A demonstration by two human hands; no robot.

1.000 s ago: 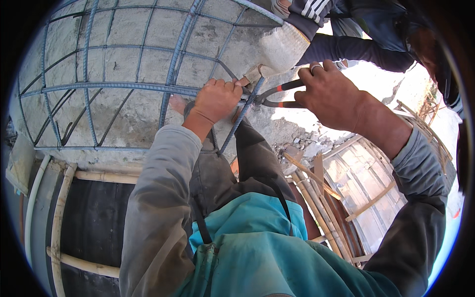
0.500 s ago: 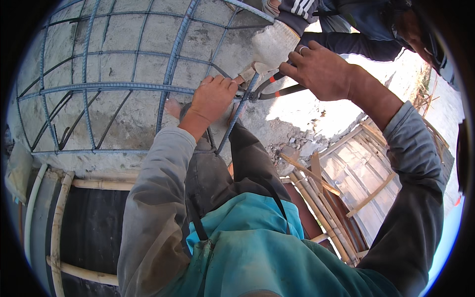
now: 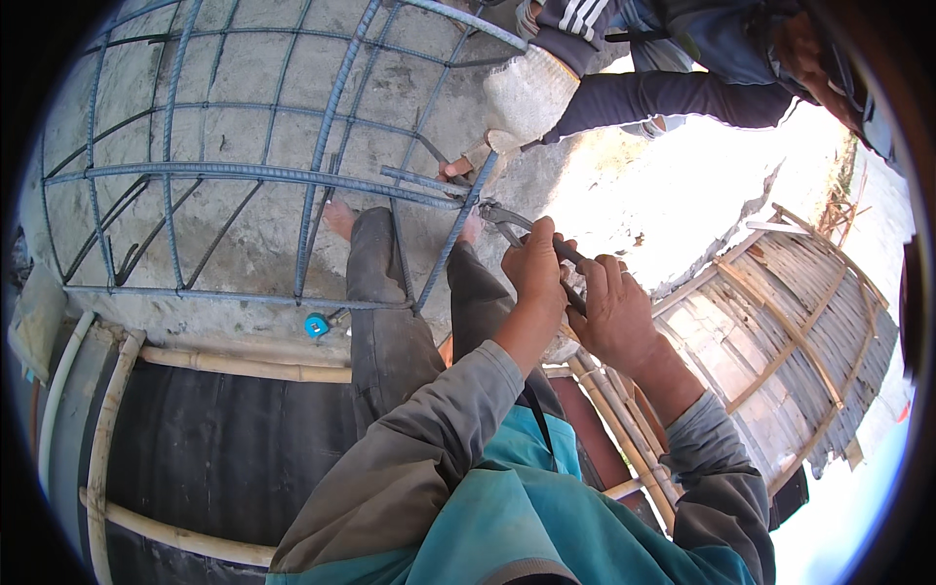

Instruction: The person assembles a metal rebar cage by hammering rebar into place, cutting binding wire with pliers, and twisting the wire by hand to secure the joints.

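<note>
Both my hands are on a pair of tying pincers (image 3: pixel 505 216). My left hand (image 3: pixel 536 273) is closed round the handles nearer the jaws, and my right hand (image 3: pixel 616 310) grips them further back. The jaws meet a corner of the rebar cage (image 3: pixel 244 174), where a long ribbed bar crosses a slanting stirrup (image 3: pixel 457 237). Any wire between the jaws is too small to make out. Just beyond the joint, a co-worker's hand in a whitish glove (image 3: pixel 526 96), fingertips bare, holds a short bar (image 3: pixel 424 178) against the cage.
My bare feet stand on concrete (image 3: pixel 249 244) inside the cage's near end. A blue tape measure (image 3: pixel 316 325) lies near the concrete edge. Bamboo poles (image 3: pixel 244 366) frame a dark sheet at lower left. A slatted bamboo roof (image 3: pixel 770 302) lies to the right, and the co-worker leans in at upper right.
My left hand has left the rebar and joined my right on the pincers. My right hand has come down and nearer. The co-worker's gloved hand has shifted slightly, and the tape measure has come into view.
</note>
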